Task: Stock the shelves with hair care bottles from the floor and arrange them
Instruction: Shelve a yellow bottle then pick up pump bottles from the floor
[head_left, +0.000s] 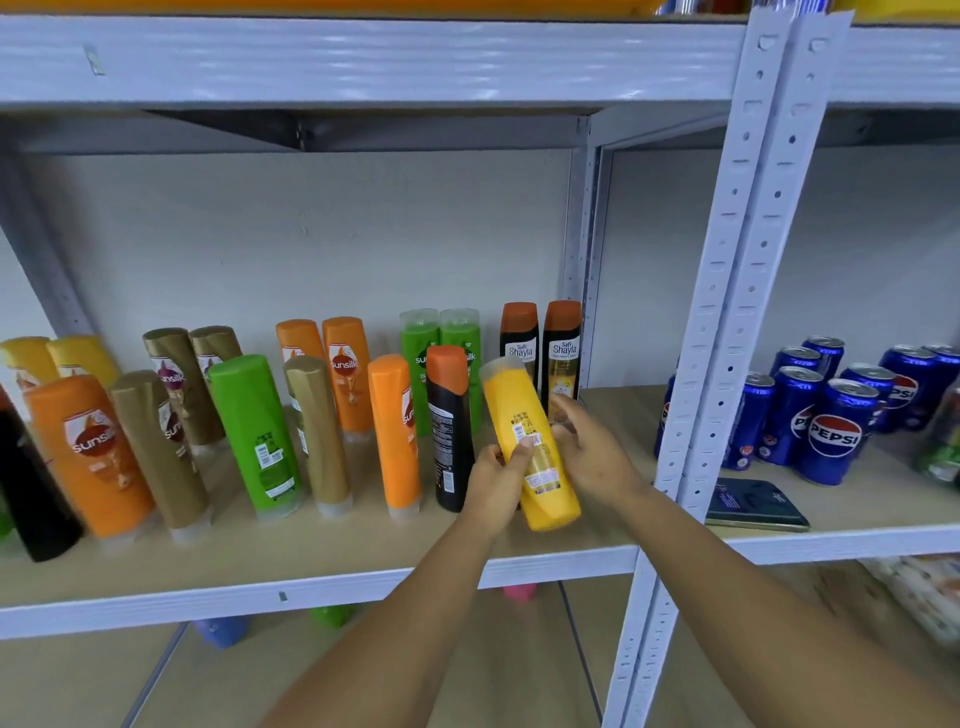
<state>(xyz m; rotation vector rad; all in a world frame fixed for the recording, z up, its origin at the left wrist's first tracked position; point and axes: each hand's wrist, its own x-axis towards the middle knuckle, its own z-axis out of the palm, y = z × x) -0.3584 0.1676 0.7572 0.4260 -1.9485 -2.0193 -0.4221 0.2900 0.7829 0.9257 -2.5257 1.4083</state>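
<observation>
A yellow hair care bottle (535, 441) stands tilted at the right end of the wooden shelf (291, 551), its back label toward me. My left hand (496, 486) grips its left side with the thumb on the label. My right hand (597, 454) touches its right side with fingers spread. Just to its left stands a black bottle with an orange cap (449, 431). Further left are several orange, gold and green bottles in two rows. Two black Shayla bottles (540, 353) stand behind the yellow one.
A perforated white upright post (727, 322) divides the shelves at the right. Beyond it stand several blue Pepsi cans (831, 431) and a dark flat booklet (756, 506). Pink, green and blue caps show on the shelf below.
</observation>
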